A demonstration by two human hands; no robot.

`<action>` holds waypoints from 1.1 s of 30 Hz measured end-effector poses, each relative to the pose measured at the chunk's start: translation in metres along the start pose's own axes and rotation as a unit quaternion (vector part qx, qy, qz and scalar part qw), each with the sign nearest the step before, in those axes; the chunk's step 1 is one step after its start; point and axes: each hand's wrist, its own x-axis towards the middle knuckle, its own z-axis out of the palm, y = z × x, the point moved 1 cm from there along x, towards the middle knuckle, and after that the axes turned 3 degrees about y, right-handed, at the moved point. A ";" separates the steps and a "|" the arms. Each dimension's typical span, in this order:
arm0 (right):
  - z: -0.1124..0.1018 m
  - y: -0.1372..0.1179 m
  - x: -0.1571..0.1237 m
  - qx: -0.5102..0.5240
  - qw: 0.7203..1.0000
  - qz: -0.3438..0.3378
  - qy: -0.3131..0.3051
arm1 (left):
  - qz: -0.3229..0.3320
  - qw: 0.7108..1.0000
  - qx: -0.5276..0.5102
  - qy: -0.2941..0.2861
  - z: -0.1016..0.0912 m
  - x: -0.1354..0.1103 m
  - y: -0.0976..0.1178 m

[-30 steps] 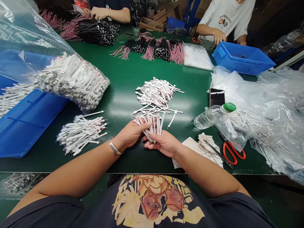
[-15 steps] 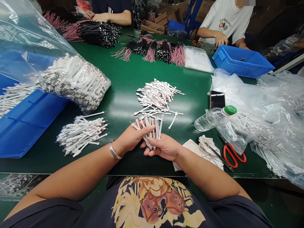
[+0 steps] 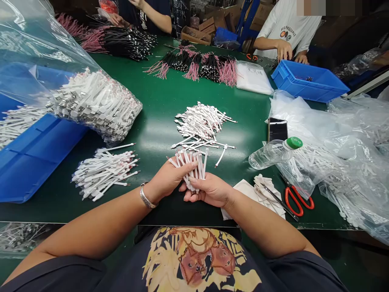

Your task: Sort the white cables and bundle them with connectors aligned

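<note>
My left hand and my right hand are closed together on a bunch of short white wire pieces, which fan out upward from my fingers. Just beyond the bunch lies a loose pile of the same white pieces on the green table. To my left, near my forearm, a second, neater pile of white pieces lies apart from my hands.
A clear bag of white pieces rests on a blue tray at the left. A plastic bottle, a phone, red-handled scissors, a white cloth and plastic bags crowd the right. Two people work across the table by a blue bin.
My hands have shifted slightly, squaring the bunch so the pieces stand closer together. Across the table, another person's arm has lifted off the table.
</note>
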 end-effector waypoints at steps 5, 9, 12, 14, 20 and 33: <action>-0.001 0.001 0.001 0.002 1.000 -0.006 -0.003 | -0.003 1.000 -0.001 -0.007 0.001 0.000 0.001; 0.000 0.001 0.001 -0.011 1.000 -0.014 0.008 | -0.004 1.000 0.000 -0.003 0.001 -0.001 0.001; 0.002 0.000 0.001 -0.026 0.999 -0.025 0.022 | 0.008 1.000 0.007 0.008 0.001 -0.002 0.002; 0.003 0.001 0.001 -0.032 0.998 -0.036 0.034 | 0.020 1.000 0.017 0.015 0.001 -0.002 0.004; 0.002 0.003 0.003 -0.030 0.998 -0.041 0.041 | 0.030 0.998 0.052 0.020 0.003 -0.004 0.009; -0.001 0.002 0.002 0.029 0.999 -0.011 -0.018 | 0.007 1.000 0.015 0.014 0.001 0.000 0.005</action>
